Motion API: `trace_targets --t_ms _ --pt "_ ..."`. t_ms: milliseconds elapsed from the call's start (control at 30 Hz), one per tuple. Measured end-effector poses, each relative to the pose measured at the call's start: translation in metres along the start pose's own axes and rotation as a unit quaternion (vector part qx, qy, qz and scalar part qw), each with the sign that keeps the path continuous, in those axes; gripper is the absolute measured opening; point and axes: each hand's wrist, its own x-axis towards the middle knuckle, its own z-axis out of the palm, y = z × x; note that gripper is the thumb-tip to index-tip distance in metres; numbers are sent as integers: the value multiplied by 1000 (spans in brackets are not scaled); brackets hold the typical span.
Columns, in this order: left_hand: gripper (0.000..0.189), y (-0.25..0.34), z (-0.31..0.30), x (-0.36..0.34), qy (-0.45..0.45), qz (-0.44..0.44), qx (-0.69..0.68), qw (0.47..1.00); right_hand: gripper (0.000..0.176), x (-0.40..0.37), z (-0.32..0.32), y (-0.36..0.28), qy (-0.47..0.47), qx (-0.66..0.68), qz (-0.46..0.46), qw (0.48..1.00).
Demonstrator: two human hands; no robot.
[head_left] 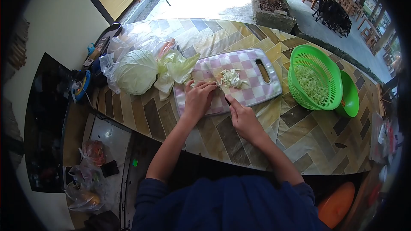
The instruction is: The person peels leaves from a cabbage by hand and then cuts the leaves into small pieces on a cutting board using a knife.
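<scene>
A pink-and-white checkered cutting board (257, 95) lies on the table in front of me. My right hand (246, 120) is wrapped round the dark handle of a knife (227, 100), whose blade stands close to the fingers of my left hand. My left hand (199, 99) has its fingers bent down onto a pale piece of cabbage (193, 84), mostly hidden under them. Just beyond the knife is a small heap of chopped cabbage (231, 78). A big cabbage head (137, 72) and loose cabbage leaves (175, 66) rest left of the board.
Right of the board, a green strainer basket (319, 57) holds shredded cabbage (310, 84), with a green bowl (351, 96) beside it. Clear plastic bags (150, 42) lie behind the cabbage head. A blue roll of tape (81, 86) is at the table's left end. Bagged produce (92, 152) sits lower left.
</scene>
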Motion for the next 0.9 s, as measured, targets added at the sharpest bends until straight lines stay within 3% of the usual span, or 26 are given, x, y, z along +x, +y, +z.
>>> trace_targets --t_ms 200,300,400,900 --pt "15 -3 3 0 24 1 -23 999 35 -20 -12 11 64 37 -57 996" --pt "15 0 3 1 19 -1 -14 1000 36 -22 -26 -5 -3 63 50 997" --pt "15 -1 2 1 17 -2 -9 1000 35 -26 -17 -5 30 75 -3 997" --pt "13 0 2 2 16 -3 -15 1000 36 -23 -18 -12 -1 61 1 998"
